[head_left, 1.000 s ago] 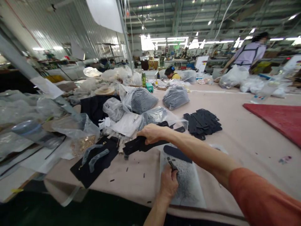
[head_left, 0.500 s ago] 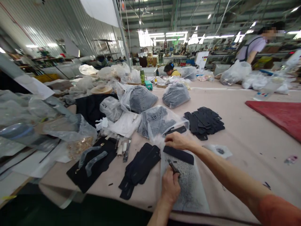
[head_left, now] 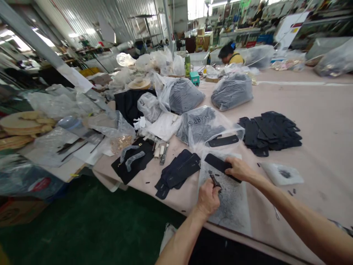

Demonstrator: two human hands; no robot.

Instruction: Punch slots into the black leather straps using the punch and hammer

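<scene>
My left hand [head_left: 209,197] is closed around a small dark metal tool [head_left: 215,181], whose exact type I cannot make out. Just beyond it, my right hand [head_left: 236,169] grips the right part of a black strip [head_left: 216,162], thumb and fingers pressed together at its edge. Under both lies a pale sheet [head_left: 234,209] covered in dark specks. Left of the sheet is a fanned pile of black pieces [head_left: 179,173]. A larger heap of black pieces [head_left: 270,132] sits to the right. Behind the strip, a clear bag [head_left: 204,127] holds dark pieces.
Two more filled bags [head_left: 186,95] [head_left: 232,92] stand farther back. A folded white pad [head_left: 282,173] lies at the right. Black fabric [head_left: 132,162] with wrapped strips is at the left, near slim tools [head_left: 161,151]. A person in yellow [head_left: 236,58] is across the table.
The camera view has turned left and downward. My right hand has shifted from the strip's upper left to its right part, and the strip lies more tilted. My left hand still holds the tool.
</scene>
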